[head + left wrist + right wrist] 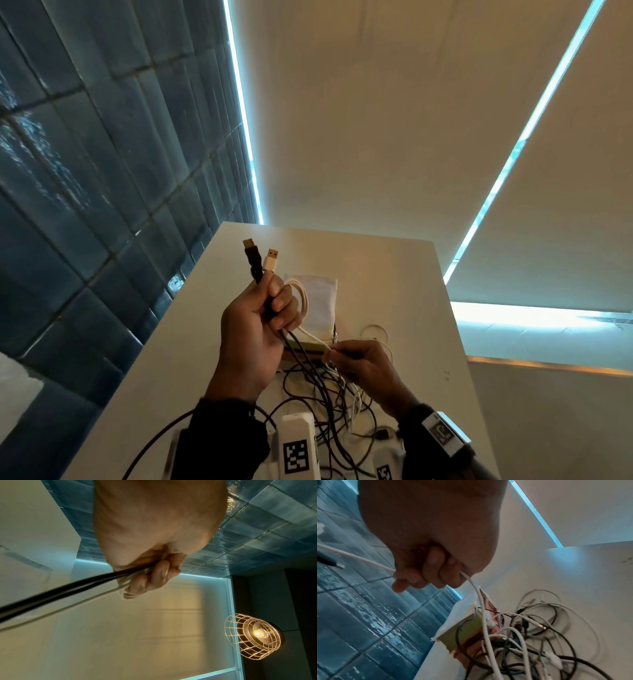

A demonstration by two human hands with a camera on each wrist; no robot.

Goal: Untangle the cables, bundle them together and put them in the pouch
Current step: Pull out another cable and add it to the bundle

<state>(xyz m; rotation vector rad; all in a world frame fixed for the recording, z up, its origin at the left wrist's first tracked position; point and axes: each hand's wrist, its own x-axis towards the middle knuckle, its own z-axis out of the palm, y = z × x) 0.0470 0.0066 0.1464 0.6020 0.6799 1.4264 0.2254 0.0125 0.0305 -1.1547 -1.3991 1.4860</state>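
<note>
My left hand (270,308) is raised above the table and grips a black cable (252,260) and a white cable (270,263), both USB plugs pointing up, with a white loop (303,298) coiled beside the fingers. In the left wrist view the left hand (147,580) grips the black cable (60,592) and white cable (72,605) together. My right hand (342,354) pinches the white cable (481,601) lower down, above the tangle (329,394). The right wrist view shows that hand (426,574) curled round the white cable over the tangle (530,635). The white pouch (317,301) lies flat behind my hands.
The white table (394,274) is narrow, its left edge running beside a blue tiled surface (85,171). A cream blind hangs behind it. A caged lamp (254,637) shows in the left wrist view. The pouch's coloured open end (465,632) lies near the left table edge.
</note>
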